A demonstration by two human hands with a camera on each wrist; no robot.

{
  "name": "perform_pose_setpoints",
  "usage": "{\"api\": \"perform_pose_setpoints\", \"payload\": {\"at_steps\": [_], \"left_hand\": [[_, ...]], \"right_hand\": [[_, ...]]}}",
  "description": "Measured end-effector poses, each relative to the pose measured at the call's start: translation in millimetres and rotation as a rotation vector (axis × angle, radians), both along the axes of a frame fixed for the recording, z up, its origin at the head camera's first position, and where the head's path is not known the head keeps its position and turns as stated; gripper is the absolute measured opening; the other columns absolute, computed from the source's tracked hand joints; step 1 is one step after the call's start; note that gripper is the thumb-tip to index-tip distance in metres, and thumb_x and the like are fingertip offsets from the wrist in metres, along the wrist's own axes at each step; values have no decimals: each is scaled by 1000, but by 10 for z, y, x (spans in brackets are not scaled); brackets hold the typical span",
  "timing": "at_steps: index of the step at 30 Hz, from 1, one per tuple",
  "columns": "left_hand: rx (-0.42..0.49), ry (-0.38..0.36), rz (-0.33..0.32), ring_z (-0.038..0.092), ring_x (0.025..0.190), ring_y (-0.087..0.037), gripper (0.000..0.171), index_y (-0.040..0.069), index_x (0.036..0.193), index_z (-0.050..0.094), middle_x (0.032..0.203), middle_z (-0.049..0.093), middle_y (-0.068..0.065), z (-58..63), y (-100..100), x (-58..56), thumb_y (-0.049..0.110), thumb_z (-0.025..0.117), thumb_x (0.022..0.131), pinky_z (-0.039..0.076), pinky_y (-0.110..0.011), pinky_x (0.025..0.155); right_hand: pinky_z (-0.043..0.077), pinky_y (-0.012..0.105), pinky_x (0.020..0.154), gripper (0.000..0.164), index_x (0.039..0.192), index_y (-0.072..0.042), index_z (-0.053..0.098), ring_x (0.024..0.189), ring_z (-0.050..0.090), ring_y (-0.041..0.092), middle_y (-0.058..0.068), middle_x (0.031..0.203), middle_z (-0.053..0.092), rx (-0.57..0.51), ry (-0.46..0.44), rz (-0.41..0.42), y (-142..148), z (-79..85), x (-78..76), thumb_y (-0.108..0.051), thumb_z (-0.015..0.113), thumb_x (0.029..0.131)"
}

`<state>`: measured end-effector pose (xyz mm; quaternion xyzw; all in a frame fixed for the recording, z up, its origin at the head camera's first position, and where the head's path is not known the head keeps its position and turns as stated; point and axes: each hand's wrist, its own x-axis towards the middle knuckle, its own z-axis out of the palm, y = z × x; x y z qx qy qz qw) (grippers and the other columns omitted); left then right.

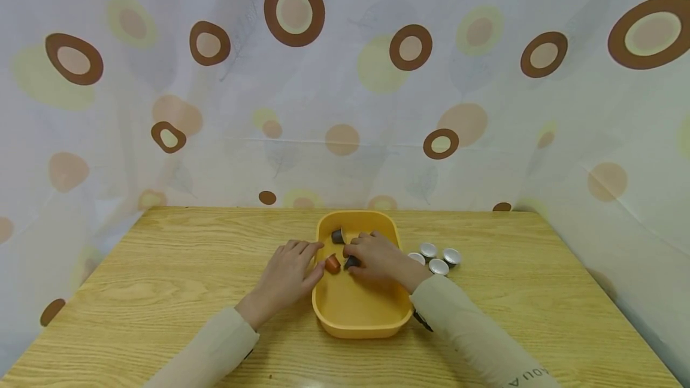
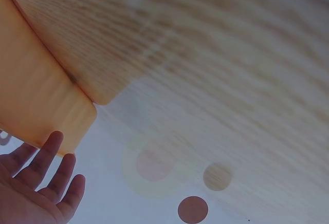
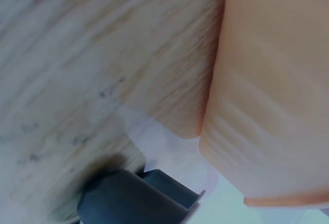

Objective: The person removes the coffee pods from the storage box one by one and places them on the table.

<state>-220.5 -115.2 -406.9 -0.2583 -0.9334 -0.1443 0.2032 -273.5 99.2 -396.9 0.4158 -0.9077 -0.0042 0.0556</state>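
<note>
Your sleeves (image 1: 485, 331), cut off at seven and five o'clock, lead to your left hand (image 1: 290, 267), fingers spread at the yellow tray (image 1: 358, 307) toward ten, and right hand (image 1: 376, 257) pinching a half-hidden black capsule (image 1: 352, 261) inside.

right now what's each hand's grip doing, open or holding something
Left hand: open, at the side of the yellow tray.
Right hand: closed on a dark capsule in the tray; how firmly cannot be told.

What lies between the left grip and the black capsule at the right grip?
The head view shows an orange-brown capsule there, inside the yellow tray, near the left grip.
</note>
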Motion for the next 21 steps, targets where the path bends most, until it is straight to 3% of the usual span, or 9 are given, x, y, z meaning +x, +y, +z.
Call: {"api": "perform_pose_setpoints", "payload": {"at_steps": [21], "left_hand": [[-18,-4,12,56,105,-24,36,12,120,58,110,64,-3,-10,5,-2,31,51,91,45,-41,89]], "right_hand": [[40,33,72,18,92,-18,62,79,51,13,-5,84,60,-16,22,16,10,18,32,-34,64,83]]}}
